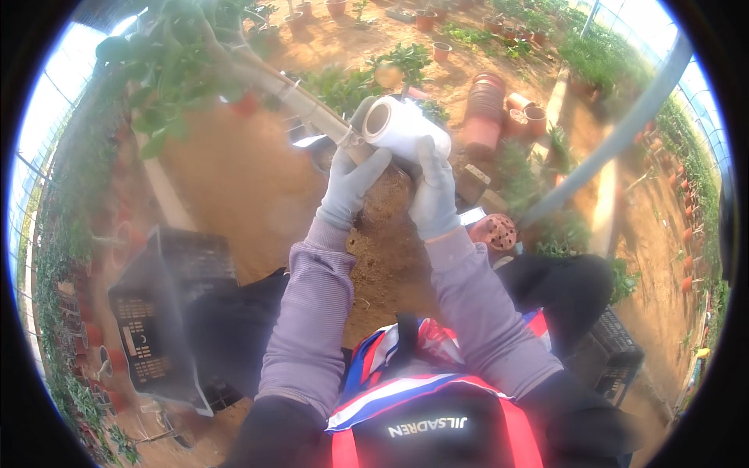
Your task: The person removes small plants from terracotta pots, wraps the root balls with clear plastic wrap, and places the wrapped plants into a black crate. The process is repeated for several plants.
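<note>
My left hand (348, 186), in a pale glove, is closed round the lower end of a thick plant stem (292, 97). The stem slants up to the far left, where green leaves (168, 66) spread from it. A roll of white wrapping film (409, 131) with a hollow core lies against the stem's end. My right hand (434, 195), gloved too, grips the roll from its near right side. My left thumb points toward the roll. The fingers behind the stem and the roll are mostly hidden.
A black plastic crate (148, 327) stands at my left, another (616, 351) at my right. Stacked brown pots (485, 113) and an upturned pot with holes (495, 232) are on the right. A grey pole (616, 152) crosses the right side. Bricks (472, 185) lie near my right hand.
</note>
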`<control>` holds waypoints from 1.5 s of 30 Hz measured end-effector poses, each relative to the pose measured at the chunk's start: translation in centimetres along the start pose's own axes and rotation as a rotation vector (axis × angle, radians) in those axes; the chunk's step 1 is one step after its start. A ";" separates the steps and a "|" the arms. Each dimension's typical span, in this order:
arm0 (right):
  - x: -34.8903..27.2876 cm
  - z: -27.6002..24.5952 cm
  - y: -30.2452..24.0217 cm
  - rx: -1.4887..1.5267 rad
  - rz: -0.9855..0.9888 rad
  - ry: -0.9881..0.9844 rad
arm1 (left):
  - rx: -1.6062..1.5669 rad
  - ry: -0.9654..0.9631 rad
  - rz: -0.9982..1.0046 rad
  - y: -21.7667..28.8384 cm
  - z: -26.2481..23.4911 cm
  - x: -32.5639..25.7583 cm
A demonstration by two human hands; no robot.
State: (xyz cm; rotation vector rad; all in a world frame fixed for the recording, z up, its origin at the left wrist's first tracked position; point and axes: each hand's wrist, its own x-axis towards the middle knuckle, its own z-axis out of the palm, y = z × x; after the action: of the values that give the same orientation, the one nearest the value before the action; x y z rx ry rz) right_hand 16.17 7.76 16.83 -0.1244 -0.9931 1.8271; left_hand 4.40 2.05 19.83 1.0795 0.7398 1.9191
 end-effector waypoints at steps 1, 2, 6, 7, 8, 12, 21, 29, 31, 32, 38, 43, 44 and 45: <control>0.3 -0.3 0.1 -0.061 0.026 0.054 | 0.019 0.016 0.002 -0.2 0.2 -0.2; 0.7 -0.5 -0.1 -0.094 -0.006 0.075 | 0.038 0.033 0.008 -0.4 0.4 -0.2; 1.3 -0.6 -2.1 0.012 -0.084 0.057 | 0.339 0.109 0.102 -1.5 0.7 -0.5; 0.8 -0.3 -2.8 0.025 -0.042 0.062 | 0.346 0.143 0.098 -1.4 0.1 0.2; -0.1 0.3 -3.3 0.056 -0.016 0.075 | 0.348 0.178 0.078 -1.3 -0.6 1.4; -5.9 1.3 -4.9 -0.289 0.341 -0.052 | 0.375 0.379 0.014 0.3 -3.2 3.6; 0.5 -1.8 2.6 -0.284 0.497 0.241 | 0.612 0.512 0.012 2.3 -2.9 2.4; 1.5 4.6 -1.4 -0.126 -0.066 0.179 | 0.546 0.412 -0.155 2.2 -0.8 2.1; 1.7 4.9 -2.2 -0.215 -0.126 0.142 | 0.360 0.226 -0.216 3.3 -0.3 1.7; 2.0 4.6 -2.6 -0.258 -0.138 0.149 | 0.240 0.128 -0.249 4.1 -0.4 1.4; 1.7 3.1 -2.3 -0.040 0.033 0.143 | 0.004 -0.086 -0.020 2.0 -1.2 0.1; 1.2 3.6 -1.7 -0.154 -0.018 0.167 | -0.122 0.028 0.024 -0.9 -1.6 -1.0; 1.4 3.5 -1.8 -0.189 -0.053 0.175 | -0.127 0.051 0.016 -1.0 -1.4 -1.0; 1.7 3.4 -1.9 -0.173 -0.057 0.197 | -0.128 0.076 0.009 -0.9 -1.1 -1.1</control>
State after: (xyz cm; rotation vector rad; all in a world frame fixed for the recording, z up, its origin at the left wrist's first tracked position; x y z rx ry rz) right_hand 15.11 7.46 20.90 -0.3706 -1.0032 1.6403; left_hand 4.04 1.48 18.16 0.9375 0.6447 1.9953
